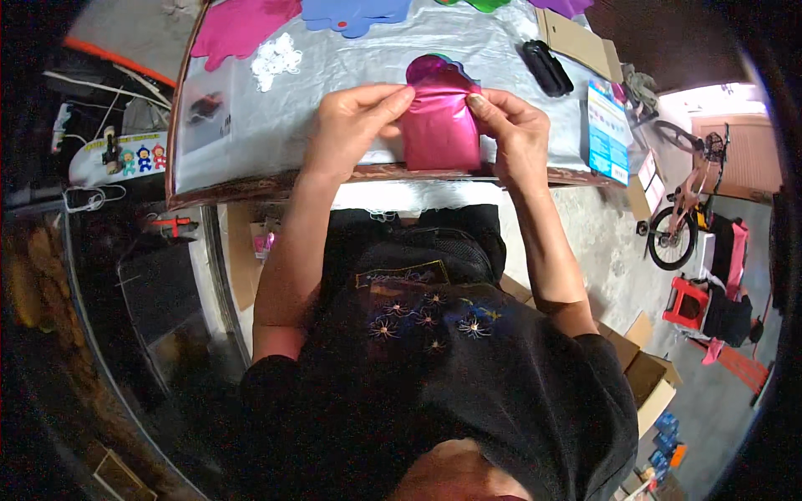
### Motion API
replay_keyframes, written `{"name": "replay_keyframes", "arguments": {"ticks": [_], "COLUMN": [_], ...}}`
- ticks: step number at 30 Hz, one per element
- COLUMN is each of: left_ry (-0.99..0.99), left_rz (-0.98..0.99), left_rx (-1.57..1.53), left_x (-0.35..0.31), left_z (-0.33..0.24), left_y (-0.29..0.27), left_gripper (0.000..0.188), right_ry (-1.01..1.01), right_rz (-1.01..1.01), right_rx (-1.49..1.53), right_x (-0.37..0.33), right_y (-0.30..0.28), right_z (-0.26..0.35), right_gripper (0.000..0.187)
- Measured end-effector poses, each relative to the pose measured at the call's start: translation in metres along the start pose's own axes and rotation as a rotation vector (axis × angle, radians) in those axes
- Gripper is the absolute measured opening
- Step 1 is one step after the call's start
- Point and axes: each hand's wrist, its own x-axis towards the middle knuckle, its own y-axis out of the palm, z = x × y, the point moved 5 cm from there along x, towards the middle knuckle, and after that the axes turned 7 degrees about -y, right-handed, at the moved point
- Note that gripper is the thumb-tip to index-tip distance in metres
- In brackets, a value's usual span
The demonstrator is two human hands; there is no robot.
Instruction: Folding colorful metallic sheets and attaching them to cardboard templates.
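A shiny pink foil packet (443, 138) hangs upright between my hands at the near edge of the table. Its upper edge is gathered, and a rounded darker pink flap with bits of green and blue shows above it. My left hand (355, 125) pinches the top left corner between thumb and forefinger. On the other side, my right hand (518, 129) grips the top right corner with its thumb in front. The fingers behind the packet are partly hidden. Beyond it lies the silvery covered table (351, 63).
Flat pink (242, 29) and blue (355, 12) shapes lie at the table's far side. A white string pile (276, 60) sits left; a black case (547, 68), cardboard (576, 42) and a blue printed card (607, 138) lie right. A bicycle (693, 192) stands further right.
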Motion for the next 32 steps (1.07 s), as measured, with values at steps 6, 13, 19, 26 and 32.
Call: {"name": "replay_keyframes", "arguments": {"ticks": [6,13,19,26,32], "left_ry": [-0.047,-0.146,-0.117,0.186,0.245], "left_rz": [0.11,0.244,0.224,0.116,0.082], "left_rx": [-0.046,0.07,0.051,0.524,0.596], "left_x": [0.031,0.063,0.084,0.098,0.095], "left_z": [0.022,0.029,0.037,0.039,0.034], "left_y": [-0.01,-0.011,-0.013,-0.016,-0.014], "left_gripper": [0.036,0.037,0.033,0.023,0.019], "right_ry": [0.223,0.26,0.171,0.133,0.093], "right_rz": [0.228,0.39,0.442,0.652,0.569], "right_rx": [-0.067,-0.087,-0.312,-0.428,-0.455], "right_x": [0.032,0.067,0.084,0.103,0.111], "right_y": [-0.015,-0.015,-0.018,-0.017,-0.021], "right_z": [-0.03,-0.053,-0.051,-0.048,-0.063], "right_gripper": [0.016,0.017,0.014,0.013,0.011]}}
